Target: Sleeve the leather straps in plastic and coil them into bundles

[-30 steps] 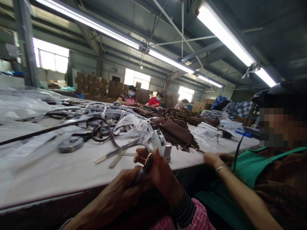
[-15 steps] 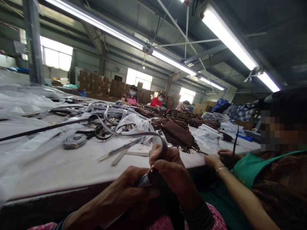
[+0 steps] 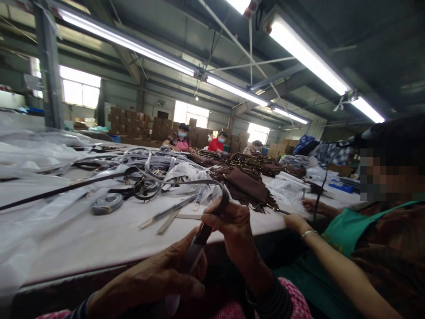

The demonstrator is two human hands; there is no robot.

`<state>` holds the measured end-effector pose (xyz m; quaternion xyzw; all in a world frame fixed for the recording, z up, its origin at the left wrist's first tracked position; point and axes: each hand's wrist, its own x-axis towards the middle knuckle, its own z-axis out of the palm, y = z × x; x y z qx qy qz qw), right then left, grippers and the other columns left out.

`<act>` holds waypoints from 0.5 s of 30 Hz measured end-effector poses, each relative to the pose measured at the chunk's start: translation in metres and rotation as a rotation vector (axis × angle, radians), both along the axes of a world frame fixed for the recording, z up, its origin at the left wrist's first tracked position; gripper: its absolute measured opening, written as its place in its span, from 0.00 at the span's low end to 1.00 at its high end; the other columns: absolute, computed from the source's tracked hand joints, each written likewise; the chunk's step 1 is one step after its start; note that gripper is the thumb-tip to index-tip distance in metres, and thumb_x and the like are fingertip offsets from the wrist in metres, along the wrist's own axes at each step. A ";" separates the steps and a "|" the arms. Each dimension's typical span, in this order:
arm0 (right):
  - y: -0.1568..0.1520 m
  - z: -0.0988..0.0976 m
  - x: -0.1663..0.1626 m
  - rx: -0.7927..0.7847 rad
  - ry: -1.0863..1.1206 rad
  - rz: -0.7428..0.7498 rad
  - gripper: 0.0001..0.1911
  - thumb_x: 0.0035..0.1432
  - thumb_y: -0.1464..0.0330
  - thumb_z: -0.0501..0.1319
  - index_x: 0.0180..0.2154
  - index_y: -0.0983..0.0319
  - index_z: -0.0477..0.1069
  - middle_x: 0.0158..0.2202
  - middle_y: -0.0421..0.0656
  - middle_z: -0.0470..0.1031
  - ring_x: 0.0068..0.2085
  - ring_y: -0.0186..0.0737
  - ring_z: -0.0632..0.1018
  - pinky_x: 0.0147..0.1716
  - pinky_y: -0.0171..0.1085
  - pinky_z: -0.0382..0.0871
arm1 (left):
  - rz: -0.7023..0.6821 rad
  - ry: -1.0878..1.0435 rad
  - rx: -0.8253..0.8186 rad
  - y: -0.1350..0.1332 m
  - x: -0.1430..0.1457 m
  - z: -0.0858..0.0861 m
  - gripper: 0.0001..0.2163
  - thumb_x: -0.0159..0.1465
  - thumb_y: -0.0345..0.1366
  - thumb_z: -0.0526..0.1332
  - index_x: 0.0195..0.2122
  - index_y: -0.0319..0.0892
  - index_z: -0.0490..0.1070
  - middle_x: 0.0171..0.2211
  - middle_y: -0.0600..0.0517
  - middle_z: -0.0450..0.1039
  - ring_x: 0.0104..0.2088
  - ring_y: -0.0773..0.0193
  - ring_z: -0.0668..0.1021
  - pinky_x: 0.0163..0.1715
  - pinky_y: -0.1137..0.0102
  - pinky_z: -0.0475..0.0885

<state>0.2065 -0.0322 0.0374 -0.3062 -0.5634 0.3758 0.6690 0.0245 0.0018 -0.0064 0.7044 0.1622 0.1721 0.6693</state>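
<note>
A dark brown strap (image 3: 224,195) rises in a curve above my hands and trails back across the table to the left. My right hand (image 3: 236,226) pinches it between thumb and fingers. Just below, the strap's lower part, in a translucent plastic sleeve (image 3: 192,257), runs through my left hand (image 3: 159,272). The left fingers lie behind the sleeve, and the thumb is lifted off its front. Where the strap's end lies is hidden in shadow. On the table beyond is a tangle of plastic-wrapped straps (image 3: 159,159) with metal clasps.
Brown fringed bags (image 3: 249,184) are piled beyond my right hand. A coiled strap (image 3: 106,204) and clear plastic (image 3: 20,155) lie to the left. A co-worker in a green apron (image 3: 345,230) sits close at my right, handling a strap. Several people work across the table.
The left hand has moved down and left along the strap, its thumb lifting away. More of the plastic sleeve shows between the hands. The right hand still pinches the strap.
</note>
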 end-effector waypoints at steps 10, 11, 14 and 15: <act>-0.032 0.033 0.005 0.227 -0.199 -0.116 0.03 0.52 0.70 0.75 0.29 0.56 0.84 0.26 0.40 0.76 0.31 0.43 0.75 0.34 0.42 0.70 | 0.053 -0.130 -0.008 -0.013 0.029 0.034 0.17 0.59 0.49 0.70 0.29 0.43 0.68 0.15 0.60 0.60 0.14 0.73 0.59 0.14 0.75 0.54; -0.032 0.035 0.005 0.221 -0.191 -0.111 0.03 0.52 0.70 0.75 0.29 0.56 0.84 0.26 0.40 0.76 0.31 0.43 0.74 0.34 0.41 0.70 | 0.050 -0.129 -0.008 -0.014 0.030 0.037 0.17 0.59 0.48 0.71 0.27 0.43 0.67 0.15 0.60 0.60 0.14 0.74 0.59 0.14 0.75 0.52; -0.026 0.034 0.005 0.182 -0.120 -0.074 0.04 0.51 0.70 0.75 0.27 0.58 0.82 0.27 0.40 0.77 0.31 0.41 0.74 0.33 0.39 0.69 | 0.037 -0.141 -0.045 -0.016 0.032 0.040 0.17 0.58 0.47 0.71 0.25 0.43 0.67 0.15 0.59 0.60 0.15 0.74 0.59 0.15 0.75 0.52; -0.023 0.032 0.004 0.165 -0.092 -0.062 0.05 0.51 0.70 0.75 0.27 0.58 0.82 0.26 0.40 0.77 0.30 0.40 0.73 0.32 0.39 0.69 | 0.054 -0.167 -0.073 -0.016 0.032 0.040 0.17 0.57 0.47 0.72 0.27 0.42 0.68 0.15 0.60 0.60 0.15 0.73 0.60 0.15 0.75 0.53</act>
